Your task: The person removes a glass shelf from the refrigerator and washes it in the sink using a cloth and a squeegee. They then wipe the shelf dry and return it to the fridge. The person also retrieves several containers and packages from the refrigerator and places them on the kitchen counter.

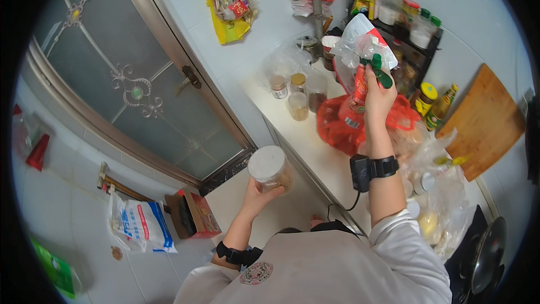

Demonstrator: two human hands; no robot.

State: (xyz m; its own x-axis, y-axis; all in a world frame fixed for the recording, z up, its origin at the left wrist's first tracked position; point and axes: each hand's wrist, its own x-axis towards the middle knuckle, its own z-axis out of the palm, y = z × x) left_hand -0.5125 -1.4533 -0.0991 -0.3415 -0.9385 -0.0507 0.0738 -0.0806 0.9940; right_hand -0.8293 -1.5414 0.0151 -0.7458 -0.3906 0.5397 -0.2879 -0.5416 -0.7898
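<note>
My left hand (pixel 260 196) is wrapped around the lower part of a clear plastic jar (pixel 272 169) with a white lid, held over the floor beside the counter. The jar has tan contents. My right hand (pixel 379 93) is raised over the back of the counter, its fingers closed on a red squeeze pouch (pixel 358 88) near a green cap (pixel 376 61). Behind that hand is a crumpled clear plastic bag (pixel 358 48). Below it sits a red plastic bag (pixel 337 124). What exactly the fingers press on is partly hidden.
Several small jars (pixel 298 105) stand on the white counter (pixel 312 143) to the left. A black spice rack (pixel 426 50), an oil bottle (pixel 441 107) and a wooden cutting board (pixel 485 122) line the wall. A wok (pixel 489 255) is at lower right. A glass door (pixel 143 71) is at left.
</note>
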